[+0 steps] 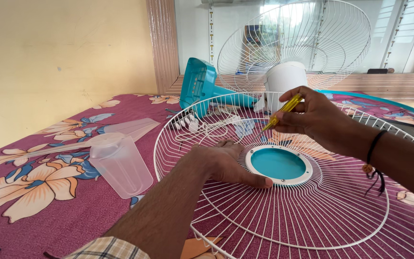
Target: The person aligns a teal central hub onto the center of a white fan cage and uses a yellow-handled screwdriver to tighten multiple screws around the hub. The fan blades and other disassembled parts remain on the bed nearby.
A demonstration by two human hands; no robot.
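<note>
Nearest the camera, the left hand [226, 165] lies flat, fingers spread and pressing down, on the round white wire fan guard [274, 211] that rests face-up on the maroon floral cloth [34, 192] of the table; its thumb touches the rim of the turquoise plastic centre disc with a white ring [278, 164], which sits seated in the middle of the guard. Small screw heads seem to show on that ring, though the view is too small to be sure how many are in. Just above, the right hand [319, 120] pinches a yellow-handled screwdriver [280, 113] between thumb and fingers, its tip angled down toward the far edge of the disc but apparently not yet on a screw. To the left, a clear plastic fan blade [120, 163] lies loose on the cloth, apart from the guard. Farther back, the turquoise fan stand and neck [202, 88] lies tilted beside the white motor housing [286, 79], which carries the second white wire guard [295, 43] upright. Judging from this, the fan is in pieces: blade off, front guard separate, work on the centre disc in hand.
</note>
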